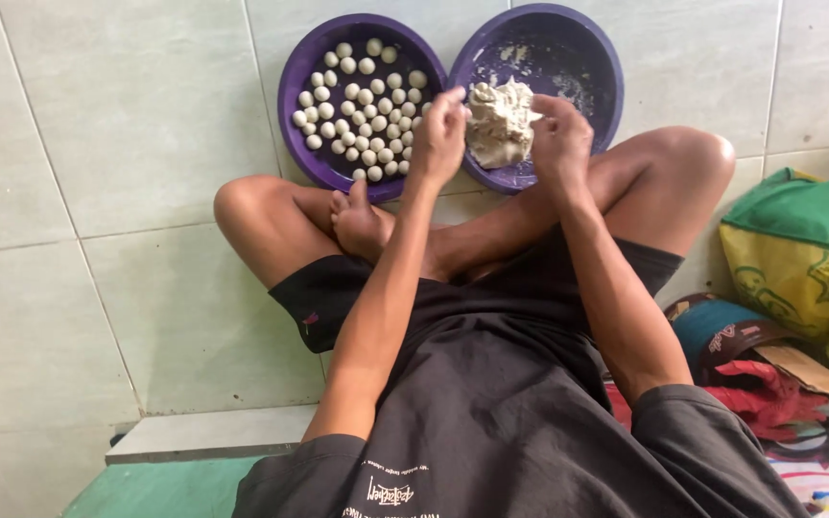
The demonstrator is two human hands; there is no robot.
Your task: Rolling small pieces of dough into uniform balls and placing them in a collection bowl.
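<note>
The left hand (438,134) hovers at the edge of the dough lump (499,123), fingertips drawn together as if pinching a small bit, though the piece itself is too small to make out. The right hand (560,137) curls loosely on the lump's other side, touching it. The dough sits in the right purple basin (595,58). The left purple basin (304,72) already holds several dozen small dough balls (362,107); judging by the sizeable lump left, much remains to be rolled. Both basins rest on the tiled floor (127,192).
</note>
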